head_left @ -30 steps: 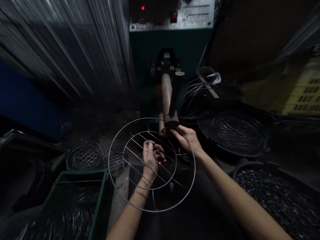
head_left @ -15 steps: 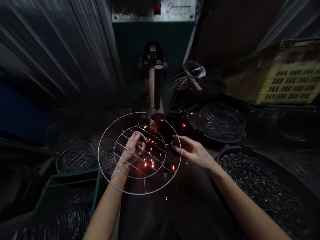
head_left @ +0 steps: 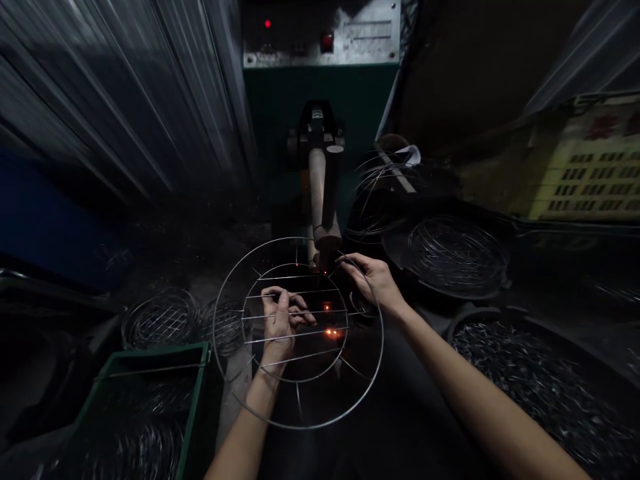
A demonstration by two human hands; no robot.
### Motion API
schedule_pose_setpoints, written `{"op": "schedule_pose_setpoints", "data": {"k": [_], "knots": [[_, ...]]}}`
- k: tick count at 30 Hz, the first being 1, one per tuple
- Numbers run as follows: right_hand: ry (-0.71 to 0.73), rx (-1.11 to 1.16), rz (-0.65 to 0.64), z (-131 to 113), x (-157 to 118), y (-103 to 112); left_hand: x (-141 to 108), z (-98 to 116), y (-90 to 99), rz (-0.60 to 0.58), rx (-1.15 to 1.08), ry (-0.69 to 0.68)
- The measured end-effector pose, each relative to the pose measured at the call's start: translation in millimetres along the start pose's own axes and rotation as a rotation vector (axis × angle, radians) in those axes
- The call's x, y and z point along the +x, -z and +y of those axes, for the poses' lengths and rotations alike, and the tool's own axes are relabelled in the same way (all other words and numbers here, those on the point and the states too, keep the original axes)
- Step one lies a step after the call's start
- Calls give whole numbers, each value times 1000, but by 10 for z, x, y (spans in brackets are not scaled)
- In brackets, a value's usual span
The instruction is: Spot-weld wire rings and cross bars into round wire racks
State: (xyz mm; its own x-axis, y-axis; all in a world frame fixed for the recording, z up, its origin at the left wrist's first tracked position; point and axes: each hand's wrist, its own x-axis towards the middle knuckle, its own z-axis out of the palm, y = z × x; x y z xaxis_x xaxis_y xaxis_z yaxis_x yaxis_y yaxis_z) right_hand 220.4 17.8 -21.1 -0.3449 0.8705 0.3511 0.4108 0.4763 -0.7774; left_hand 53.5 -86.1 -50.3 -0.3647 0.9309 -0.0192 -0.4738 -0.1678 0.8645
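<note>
A round wire rack (head_left: 300,427), two rings joined by short spokes with parallel bars across the inner ring, is at the welding machine's electrode arms (head_left: 327,200). My left hand (head_left: 283,320) is beneath the rack, its fingers curled and its thumb at the bars, gripping the rack from below. At the rack's upper right, my right hand (head_left: 373,277) is closed, thumb and fingers pinched beside the outer ring near the electrode tips; what it pinches is too small and dark to name. A few orange sparks glow below the tips.
Finished-looking wire racks (head_left: 163,319) lie at the left above a green crate (head_left: 205,373) of wire parts. To the right are a round tray of wire rings (head_left: 455,257), a tub of small metal pieces (head_left: 530,373) and a yellow crate (head_left: 590,177).
The rack has turned, its bars now nearly level. My right hand has moved up and left to the electrode tips, and its fingers have closed. Fewer sparks show. The view has shifted.
</note>
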Motion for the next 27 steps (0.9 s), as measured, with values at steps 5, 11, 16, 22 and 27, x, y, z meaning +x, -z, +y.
{"op": "schedule_pose_setpoints", "data": {"k": [5, 11, 16, 22, 27], "knots": [[3, -8, -12, -23, 50, -33, 25, 15, 8, 12, 3, 5], [-29, -94, 73, -21, 7, 60, -25, 20, 0, 32, 10, 4], [-163, -30, -109, 24, -420, 267, -52, 12, 51, 65, -28, -6], [-227, 175, -85, -52, -482, 88, -71, -16, 44, 81, -34, -73], [-224, 297, 112, -89, -187, -137, -71, 32, 7, 132, -2, -139]]}}
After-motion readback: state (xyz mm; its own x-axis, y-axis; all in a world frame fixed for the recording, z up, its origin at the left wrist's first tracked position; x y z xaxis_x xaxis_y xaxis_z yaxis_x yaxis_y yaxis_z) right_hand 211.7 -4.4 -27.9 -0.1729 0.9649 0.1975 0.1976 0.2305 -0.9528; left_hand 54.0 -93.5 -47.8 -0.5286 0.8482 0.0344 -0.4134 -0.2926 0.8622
